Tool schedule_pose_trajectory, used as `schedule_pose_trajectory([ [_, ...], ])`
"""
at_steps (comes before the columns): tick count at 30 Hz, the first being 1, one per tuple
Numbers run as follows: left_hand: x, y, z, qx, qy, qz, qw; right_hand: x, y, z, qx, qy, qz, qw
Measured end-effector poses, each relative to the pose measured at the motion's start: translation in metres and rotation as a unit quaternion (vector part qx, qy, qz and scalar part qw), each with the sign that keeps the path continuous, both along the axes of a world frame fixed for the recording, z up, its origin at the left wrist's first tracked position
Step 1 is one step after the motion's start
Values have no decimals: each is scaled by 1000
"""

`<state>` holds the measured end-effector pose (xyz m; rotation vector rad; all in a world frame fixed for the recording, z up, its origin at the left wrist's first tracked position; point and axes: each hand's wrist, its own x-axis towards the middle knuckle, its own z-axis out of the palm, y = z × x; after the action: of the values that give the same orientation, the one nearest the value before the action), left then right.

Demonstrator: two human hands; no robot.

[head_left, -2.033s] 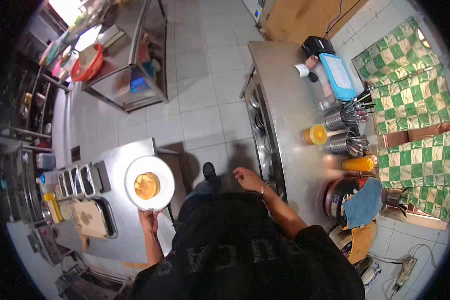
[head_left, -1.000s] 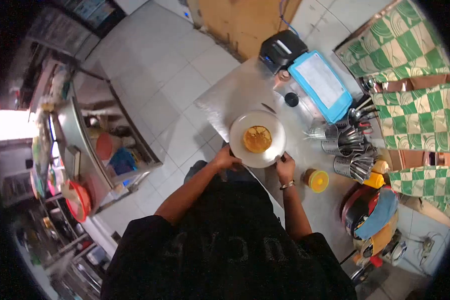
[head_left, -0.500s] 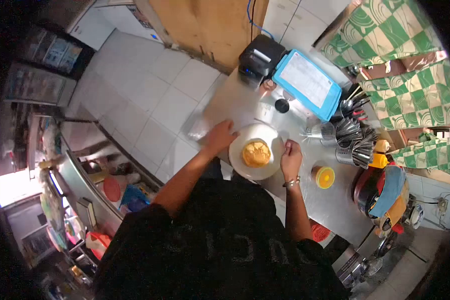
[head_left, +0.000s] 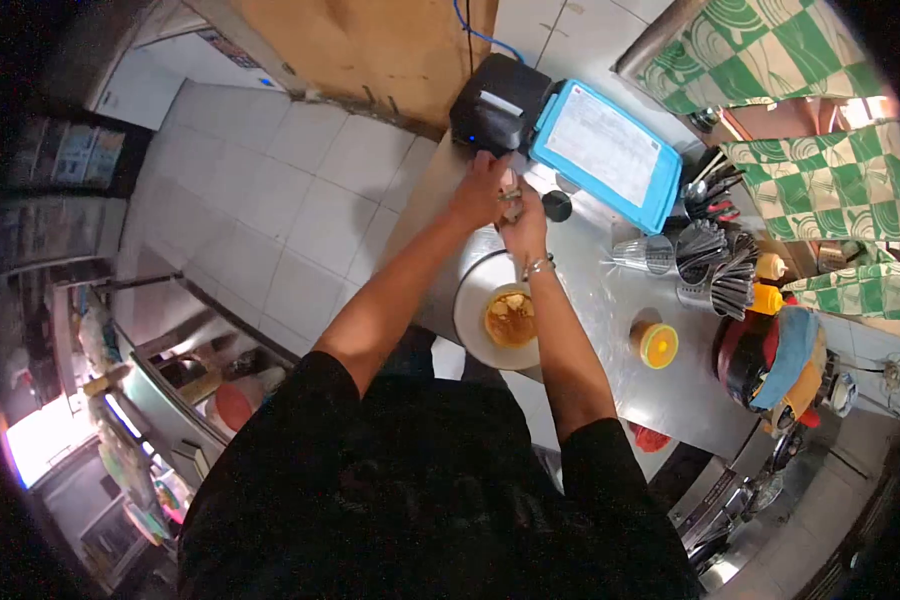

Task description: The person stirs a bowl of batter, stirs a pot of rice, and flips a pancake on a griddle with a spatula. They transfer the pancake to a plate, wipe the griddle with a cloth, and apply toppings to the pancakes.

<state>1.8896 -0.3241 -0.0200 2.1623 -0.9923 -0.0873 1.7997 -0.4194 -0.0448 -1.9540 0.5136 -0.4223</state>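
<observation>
your left hand [head_left: 480, 190] and your right hand [head_left: 523, 222] meet just in front of the black boxy receipt printer [head_left: 498, 105], at the far end of the long stainless steel counter [head_left: 610, 330]. both hands close together on a small brownish item [head_left: 510, 192] held between them; it is too small to say what it is. the fingers of the left hand curl around it from the printer side, and the fingers of the right hand pinch it from the near side, so neither hand is spread open. a metal bracelet [head_left: 538, 266] sits on your right wrist.

nearer to you than the printer, under your right forearm, the round white plate [head_left: 470, 300] rests on the counter with the golden-brown round pancake [head_left: 510, 318] in its middle. neither hand touches the plate.

right beside the printer lies the flat tablet in a bright blue case [head_left: 605, 150], screen up. a small black round lid [head_left: 557, 205] sits just in front of the printer, close to your right hand. further from the printer, past the tablet, stand the perforated steel cutlery holders [head_left: 715, 265] full of utensils, and the orange-lidded round tub [head_left: 658, 345] sits on the counter well apart from the plate.
</observation>
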Motion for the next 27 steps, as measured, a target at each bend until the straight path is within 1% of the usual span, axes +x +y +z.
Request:
schedule_pose_trajectory([
  [1, 1, 9, -4, 18, -19, 5, 1000, -3, 6, 5, -72, -15, 17, 997],
  [2, 1, 20, -10, 32, 1, 20, 999, -7, 12, 9, -145, -30, 34, 988],
  [4, 0, 41, -15, 50, 19, 40, 998, -9, 27, 15, -213, -49, 53, 974],
  [6, -7, 60, 12, 113, 83, 8, 990, -3, 45, 13, -259, 59, 34, 964],
  [7, -8, 66, 22, 116, 82, 15, 990, -2, 48, 7, -246, 37, 22, 968],
  [8, -9, 69, 29, 91, 124, 45, 987, 1, 51, 11, -244, 35, 28, 969],
  [9, -9, 73, 37, 65, 167, 74, 981, 4, 53, 15, -250, 73, 33, 965],
  [10, -10, 80, 46, 66, 170, 81, 980, 4, 55, 18, -257, 114, 40, 959],
  [12, -11, 95, 60, -75, 254, 171, 949, 2, 52, 18, -273, 123, 48, 953],
  [13, -12, 107, 57, -78, 256, 178, 947, -2, 49, 18, -278, 79, 44, 956],
  [14, -12, 121, 50, -118, 232, 236, 936, -4, 46, 23, -283, 34, 39, 958],
  [15, -10, 135, 42, -158, 206, 292, 921, -9, 39, 31, -297, 14, 43, 954],
  [16, -10, 152, 31, -161, 205, 299, 918, -14, 35, 52, -275, -10, 73, 958],
  [18, -22, 185, 8, -255, 316, 290, 867, -23, 26, 52, -284, -9, 111, 952],
  [19, -30, 196, 6, -258, 318, 295, 863, -25, 25, 53, -286, -8, 117, 951],
  [21, -46, 208, 4, -171, 292, 221, 915, -23, 24, 57, -286, 15, 165, 944],
  [22, -54, 210, -6, -176, 291, 225, 913, -19, 25, 61, -287, 21, 182, 940],
  [23, -62, 208, -19, -253, 391, 194, 864, -13, 28, 65, -266, -2, 203, 942],
  [24, -69, 207, -32, -325, 482, 157, 798, -8, 32, 69, -264, -3, 217, 940],
  [25, -76, 203, -30, -330, 479, 161, 798, -3, 36, 72, -261, -4, 231, 937],
  [26, -84, 195, -28, -310, 507, 187, 782, 2, 40, 74, -258, -5, 245, 934],
  [27, -89, 188, -26, -289, 535, 211, 766, 7, 43, 69, -235, 18, 269, 934],
])
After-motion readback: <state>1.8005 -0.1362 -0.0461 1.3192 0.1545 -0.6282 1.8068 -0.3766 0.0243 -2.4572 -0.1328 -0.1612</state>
